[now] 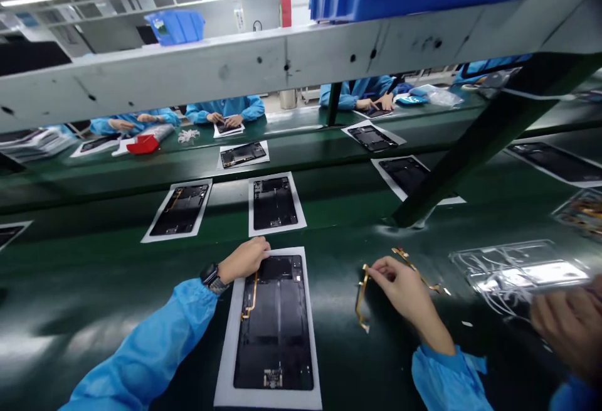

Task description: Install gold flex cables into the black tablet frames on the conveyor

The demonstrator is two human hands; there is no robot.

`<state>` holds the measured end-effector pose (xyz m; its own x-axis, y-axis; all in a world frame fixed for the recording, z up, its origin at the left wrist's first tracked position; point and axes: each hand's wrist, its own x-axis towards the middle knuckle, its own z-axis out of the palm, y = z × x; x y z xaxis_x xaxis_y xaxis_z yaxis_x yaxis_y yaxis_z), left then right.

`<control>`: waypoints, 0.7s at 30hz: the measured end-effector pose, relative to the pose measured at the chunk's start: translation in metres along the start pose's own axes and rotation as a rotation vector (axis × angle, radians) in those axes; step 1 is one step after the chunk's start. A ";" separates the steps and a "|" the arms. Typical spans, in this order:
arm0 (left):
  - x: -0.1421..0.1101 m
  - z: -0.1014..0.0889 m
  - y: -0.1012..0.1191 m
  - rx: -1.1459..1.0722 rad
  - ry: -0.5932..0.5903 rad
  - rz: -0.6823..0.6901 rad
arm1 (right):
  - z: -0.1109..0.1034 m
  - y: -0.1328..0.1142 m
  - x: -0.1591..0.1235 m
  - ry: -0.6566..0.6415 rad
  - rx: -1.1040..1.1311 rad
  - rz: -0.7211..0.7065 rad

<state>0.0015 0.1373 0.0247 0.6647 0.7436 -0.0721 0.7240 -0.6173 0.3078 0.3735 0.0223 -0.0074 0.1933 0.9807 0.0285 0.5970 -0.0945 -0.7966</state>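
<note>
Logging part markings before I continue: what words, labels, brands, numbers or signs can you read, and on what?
No text is readable here.
Black shell at the left hand: any print too small.
Gold flex cable in the right hand: any print too small.
Small blue bin: label too small.
Posted sheet in the background: too blurred.

On the green counter [117, 279], a white paper sheet [226, 383] carries a black rectangular tablet housing [277, 348]; a thin gold flex cable [254, 298] lies inside its left edge. Behind the sheet's far edge lie two similar black housings [185, 213] [276, 204]. Past its right edge come a second gold flex cable [360, 298] in the right hand [397, 288], a third gold cable [414, 268], then a clear plastic tray [503, 247].
</note>
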 end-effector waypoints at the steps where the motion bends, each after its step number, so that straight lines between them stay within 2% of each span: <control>1: 0.010 -0.003 0.002 0.013 0.002 0.011 | 0.003 -0.005 -0.003 -0.038 0.076 -0.030; 4: 0.063 -0.015 0.007 0.053 0.048 0.019 | 0.005 -0.015 -0.008 -0.106 0.178 -0.068; 11: 0.252 -0.062 0.013 0.135 0.179 -0.064 | -0.021 -0.013 -0.016 -0.404 0.421 -0.002; 14: 0.303 -0.071 0.020 0.167 0.200 -0.075 | -0.024 -0.010 -0.017 -0.454 0.473 0.046; 16: 0.319 -0.072 0.021 0.193 0.198 -0.082 | -0.024 -0.009 -0.016 -0.477 0.502 0.071; 18: 0.318 -0.070 0.016 0.223 0.186 -0.081 | -0.024 -0.009 -0.015 -0.490 0.501 0.078; 19: 0.310 -0.070 0.012 0.240 0.172 -0.075 | -0.026 -0.010 -0.014 -0.481 0.485 0.070; 21: 0.278 -0.070 0.001 0.273 0.110 -0.047 | -0.029 -0.012 -0.014 -0.436 0.433 0.028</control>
<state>0.1740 0.3616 0.0713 0.6164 0.7869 0.0278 0.7860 -0.6170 0.0394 0.3856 0.0047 0.0194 -0.1870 0.9671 -0.1726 0.2081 -0.1327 -0.9691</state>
